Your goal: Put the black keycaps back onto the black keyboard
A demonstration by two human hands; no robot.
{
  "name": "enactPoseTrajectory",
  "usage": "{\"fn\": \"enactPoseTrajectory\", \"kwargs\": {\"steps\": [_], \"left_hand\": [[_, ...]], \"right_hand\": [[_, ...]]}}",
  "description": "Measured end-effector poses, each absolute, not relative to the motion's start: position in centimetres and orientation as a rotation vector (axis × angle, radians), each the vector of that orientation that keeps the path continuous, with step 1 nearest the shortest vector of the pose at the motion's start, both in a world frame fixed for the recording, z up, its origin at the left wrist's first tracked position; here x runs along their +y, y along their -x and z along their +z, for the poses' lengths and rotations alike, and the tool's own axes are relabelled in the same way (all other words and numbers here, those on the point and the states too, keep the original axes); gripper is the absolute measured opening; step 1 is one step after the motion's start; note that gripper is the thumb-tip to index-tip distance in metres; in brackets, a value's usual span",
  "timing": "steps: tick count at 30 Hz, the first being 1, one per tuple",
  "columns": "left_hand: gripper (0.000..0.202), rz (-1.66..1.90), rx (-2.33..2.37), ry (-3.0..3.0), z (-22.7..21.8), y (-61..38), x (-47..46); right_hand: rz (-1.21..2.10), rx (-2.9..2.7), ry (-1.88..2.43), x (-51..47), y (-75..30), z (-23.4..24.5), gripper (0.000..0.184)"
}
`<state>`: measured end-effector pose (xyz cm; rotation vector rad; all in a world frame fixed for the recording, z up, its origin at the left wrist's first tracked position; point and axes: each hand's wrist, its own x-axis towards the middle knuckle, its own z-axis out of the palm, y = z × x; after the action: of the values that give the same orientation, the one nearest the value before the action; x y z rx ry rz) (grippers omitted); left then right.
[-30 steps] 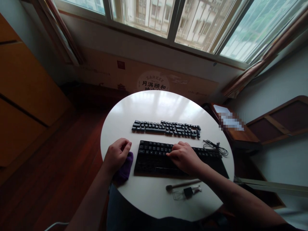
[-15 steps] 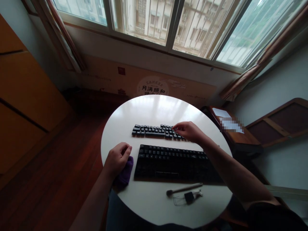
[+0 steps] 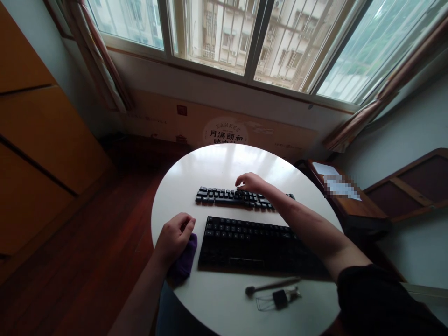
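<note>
Loose black keycaps [image 3: 227, 201] lie in rows on the round white table. My right hand [image 3: 252, 183] reaches over them from the right, with thumb and finger pinched on a keycap [image 3: 238, 188] at the far row's edge. Nearer to me is a black keyboard [image 3: 241, 254]; keys show in its far rows, while its near part looks bare and dark. My left hand [image 3: 176, 234] is closed beside the keyboard's left end, over a purple cloth [image 3: 187, 260]. Whether anything is inside its curled fingers is hidden.
A dark-tipped brush [image 3: 271, 285] and a wire keycap puller with a black block [image 3: 280, 299] lie near the front of the white table [image 3: 210, 298]. At the right stands a wooden chair [image 3: 367, 207] with papers on it. A window spans the far wall.
My right hand has moved left along the loose keycaps and its fingers are now down on one. The left hand stays by the cloth. The whole view has shifted slightly.
</note>
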<state>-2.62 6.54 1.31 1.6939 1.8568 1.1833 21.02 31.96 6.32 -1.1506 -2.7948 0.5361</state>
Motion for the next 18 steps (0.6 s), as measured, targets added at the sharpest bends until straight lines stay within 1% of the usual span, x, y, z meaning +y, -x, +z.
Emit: {"fn": "enactPoseTrajectory", "kwargs": {"steps": [3, 6, 11, 13, 18], "left_hand": [[0.03, 1.184, 1.859, -1.685, 1.2, 2.7, 6.6], [0.03, 1.187, 1.861, -1.681, 1.0, 2.7, 6.6], [0.029, 1.189, 1.85, -1.691, 1.0, 2.6, 6.7], [0.029, 1.184, 1.837, -1.691, 1.0, 2.7, 6.8], [0.029, 1.191, 1.832, -1.687, 0.6, 2.8, 6.9]], "right_hand": [[0.536, -2.765, 1.153, 31.7, -20.9, 6.9, 0.015], [0.528, -2.692, 1.123, 30.0, -22.3, 8.6, 0.013], [0.667, -2.565, 1.048, 23.1, -27.3, 10.7, 0.008], [0.723, -2.575, 1.051, 19.9, -28.9, 10.4, 0.007], [0.749, -2.576, 1.135, 14.6, -30.1, 7.9, 0.012]]}}
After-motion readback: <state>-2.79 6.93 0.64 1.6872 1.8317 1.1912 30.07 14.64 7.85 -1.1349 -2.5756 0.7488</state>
